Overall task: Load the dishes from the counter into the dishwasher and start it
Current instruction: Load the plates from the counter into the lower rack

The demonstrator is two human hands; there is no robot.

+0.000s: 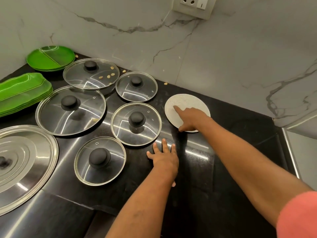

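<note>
1. A person's right hand point(190, 119) reaches across a black counter point(223, 143) to a pale speckled round plate point(187, 102). The plate lies flat near the marble wall, apart from the other dishes.
2. The forefinger lies straight along the plate's top and the thumb meets its near rim. No closed grip shows, though whether the thumb has hooked under the edge is hard to tell from this angle.
3. The left hand point(164, 158) rests flat on the counter with its fingers spread, holding nothing, just beside a glass lid point(136, 123).
4. The plate looks thin, stiff and fairly light, and probably breaks if dropped. Lying flush on the polished stone, it offers little to seize. The likely way is to slide or tip it with the fingertip until the rim lifts, then pinch the edge between thumb and fingers.
5. More dishes wait to the left: five glass lids with black knobs, a large steel lid point(22, 165), round green plates point(49, 58) and a stack of green trays point(22, 93). The knobs are the obvious handholds on the lids, whose glass is smooth and fragile.
6. The dishwasher is not in view, and loading appears to be at an early stage.
</note>
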